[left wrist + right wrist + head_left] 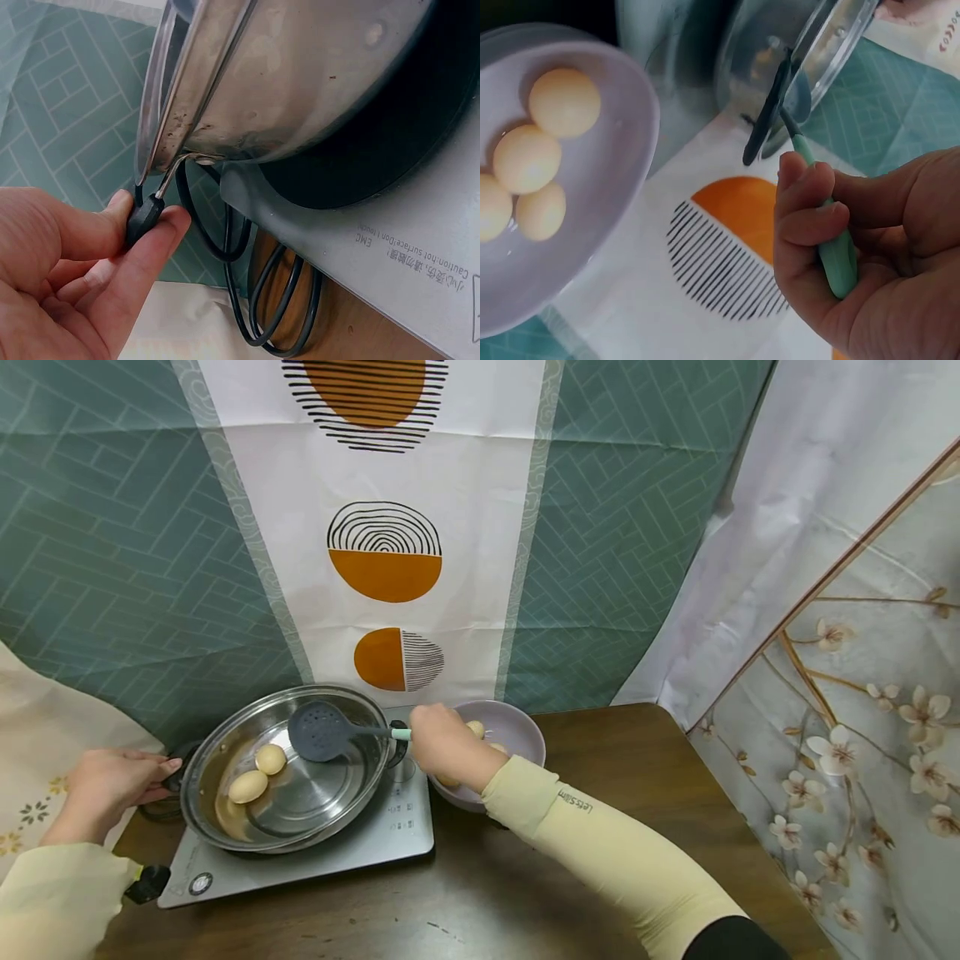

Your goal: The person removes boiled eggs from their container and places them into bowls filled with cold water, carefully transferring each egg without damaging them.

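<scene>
My left hand (112,781) pinches the black side handle (144,219) of a steel pan (315,802) between thumb and fingers. Two eggs (248,787) lie side by side in the left part of the pan. My right hand (450,745) grips the mint-green handle (835,259) of a slotted skimmer. The dark grey skimmer head (318,732) is over the right side of the pan, with no egg on it. Below and beside the right hand stands a pale purple bowl (517,731), where several eggs (565,103) rest together.
Under the pan is a flat silver induction cooker (360,852) on the brown wooden table (600,760). A black cable (238,315) hangs in loops beside the cooker. Patterned cloth (630,527) covers the wall behind, and a flowered curtain (862,735) borders the table's right side.
</scene>
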Motion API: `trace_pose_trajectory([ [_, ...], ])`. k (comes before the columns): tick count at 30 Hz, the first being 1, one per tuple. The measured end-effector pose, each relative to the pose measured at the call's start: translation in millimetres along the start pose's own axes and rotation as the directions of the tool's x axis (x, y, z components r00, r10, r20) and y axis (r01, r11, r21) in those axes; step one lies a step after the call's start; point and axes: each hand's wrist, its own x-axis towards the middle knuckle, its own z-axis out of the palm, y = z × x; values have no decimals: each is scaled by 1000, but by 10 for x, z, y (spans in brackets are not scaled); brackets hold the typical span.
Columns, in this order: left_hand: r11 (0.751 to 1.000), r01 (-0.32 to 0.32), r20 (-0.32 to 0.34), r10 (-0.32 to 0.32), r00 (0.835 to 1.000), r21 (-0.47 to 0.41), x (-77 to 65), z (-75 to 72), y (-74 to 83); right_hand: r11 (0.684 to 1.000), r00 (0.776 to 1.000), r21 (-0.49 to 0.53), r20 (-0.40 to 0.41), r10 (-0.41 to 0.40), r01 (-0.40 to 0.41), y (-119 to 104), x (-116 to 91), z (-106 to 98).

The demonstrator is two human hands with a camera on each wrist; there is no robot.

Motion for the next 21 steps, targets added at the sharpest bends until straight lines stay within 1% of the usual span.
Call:
trace_pose_trajectory([
  [3,1000,9,-6,-9,1000,0,-6,24,-4,997,997,-41,-36,-64,62,-74,23,70],
  [6,1000,-9,-4,9,1000,0,-1,40,4,996,996,-57,-54,-70,67,-140,31,115],
  [8,1000,-22,-2,22,1000,1,6,43,14,997,997,-57,-48,-57,54,-178,34,134],
  [11,1000,-17,-1,17,1000,1,21,40,22,998,998,-45,-30,-47,45,-220,20,143],
  [16,1000,19,-5,-19,1000,2,50,38,1,996,997,-36,-12,-78,77,-261,-8,163],
  [21,1000,20,-10,-21,1000,-12,65,43,-48,995,995,-13,14,-99,99,-308,-18,190],
])
